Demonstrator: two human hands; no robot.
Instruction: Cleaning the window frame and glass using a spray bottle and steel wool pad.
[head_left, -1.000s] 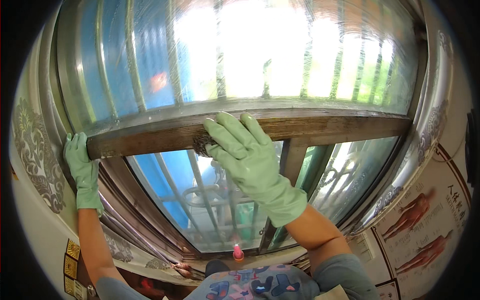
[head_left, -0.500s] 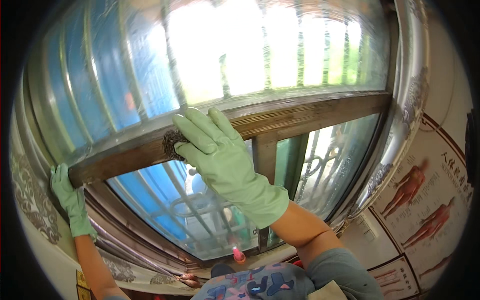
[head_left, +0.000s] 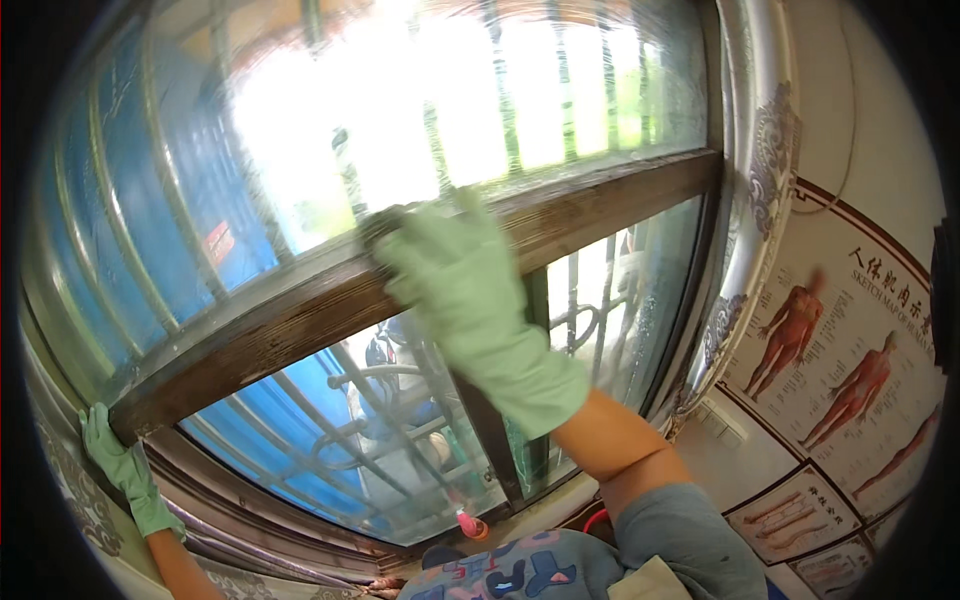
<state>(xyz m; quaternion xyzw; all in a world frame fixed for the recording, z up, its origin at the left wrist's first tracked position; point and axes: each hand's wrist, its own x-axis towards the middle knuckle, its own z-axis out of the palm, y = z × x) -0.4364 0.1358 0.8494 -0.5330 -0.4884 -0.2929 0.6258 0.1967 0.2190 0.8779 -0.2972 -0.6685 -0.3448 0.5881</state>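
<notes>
My right hand [head_left: 455, 285], in a pale green rubber glove, is closed around a dark, wiry scrubbing pad [head_left: 385, 228]. It presses the pad to the upper edge of a brown wooden crossbar [head_left: 270, 335] of the window; motion blurs the fingers and partly hides the pad. At the crossbar's left end, my left hand [head_left: 120, 465] wears a matching glove, its fingers hooked over the edge of the window frame. Above the bar, the large glass pane [head_left: 300, 190] looks wet and streaked.
Metal bars and a blue sheet [head_left: 130, 210] show behind the glass. Below the bar are smaller panes [head_left: 330, 440] and a pink bottle [head_left: 472, 525] near the sill. Patterned curtains [head_left: 770, 150] hang at both sides. Anatomy posters [head_left: 830, 350] cover the right wall.
My right hand has slid the scrubbing pad rightward along the crossbar, toward its upper edge. My left hand stays at the bar's left end. The whole view has tilted and shifted.
</notes>
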